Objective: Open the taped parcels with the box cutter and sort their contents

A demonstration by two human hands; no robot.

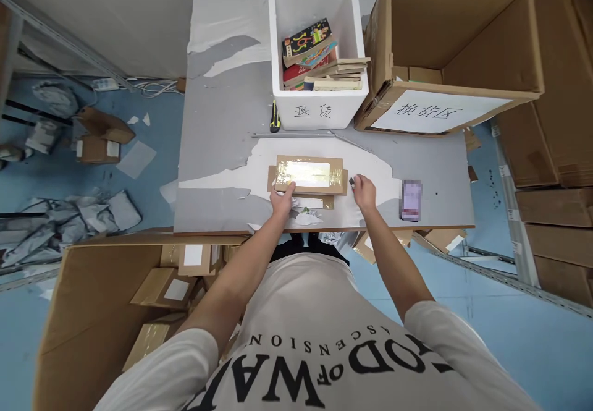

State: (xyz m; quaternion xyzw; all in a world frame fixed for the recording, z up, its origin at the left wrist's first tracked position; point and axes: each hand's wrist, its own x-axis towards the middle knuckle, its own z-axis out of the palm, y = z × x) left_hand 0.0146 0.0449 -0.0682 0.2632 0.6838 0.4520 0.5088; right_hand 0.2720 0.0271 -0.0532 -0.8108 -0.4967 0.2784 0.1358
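Observation:
A small cardboard box (pixel 336 165) with a white label under shiny clear tape lies on the table in front of me. Brown cardboard also shows at its sides and near edge. My left hand (pixel 281 201) grips the near left edge of the box, its thumb on top. Just right of the box, my right hand (pixel 365 193) is closed in a pinch, a small dark object (pixel 351 182) at its fingertips; its kind is too small to tell. Crumpled white paper scraps (pixel 307 217) lie by the near edge of the box.
Behind stand a white foam box (pixel 319 109) of books and a large labelled carton (pixel 377 99). A yellow-black utility knife (pixel 275 117) lies before the foam box, a phone (pixel 411 201) at right. Below left, a big carton (pixel 83 312) holds several parcels.

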